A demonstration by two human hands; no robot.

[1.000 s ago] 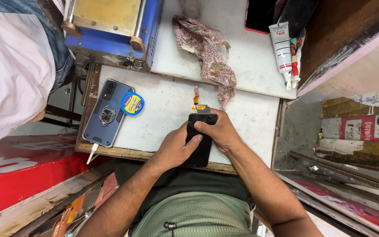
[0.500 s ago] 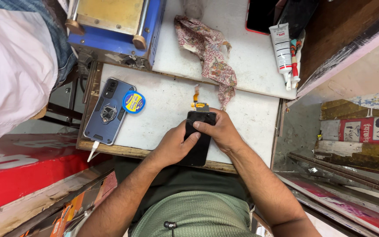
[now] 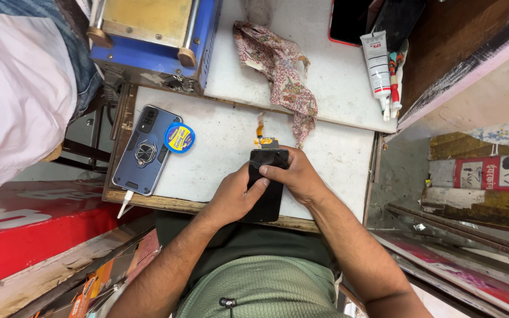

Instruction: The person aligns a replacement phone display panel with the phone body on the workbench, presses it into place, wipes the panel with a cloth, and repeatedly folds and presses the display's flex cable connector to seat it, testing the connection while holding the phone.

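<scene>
Barely any change from a moment ago: both hands stay clamped on the black phone screen (image 3: 268, 187), only nudged a touch. Far left, a blue phone in a ring case (image 3: 148, 150) lies beside a round tape roll (image 3: 179, 138). Now the left hand (image 3: 232, 197), forearm angling up from below, fingers curled onto the screen's left edge. The screen sits at the white worktop's (image 3: 219, 153) near edge, long axis running away from the person, orange flex cable (image 3: 260, 131) pointing away. The right hand (image 3: 297, 176) wraps its top, fingers pressing the glass. Beyond, a patterned cloth (image 3: 281, 76).
</scene>
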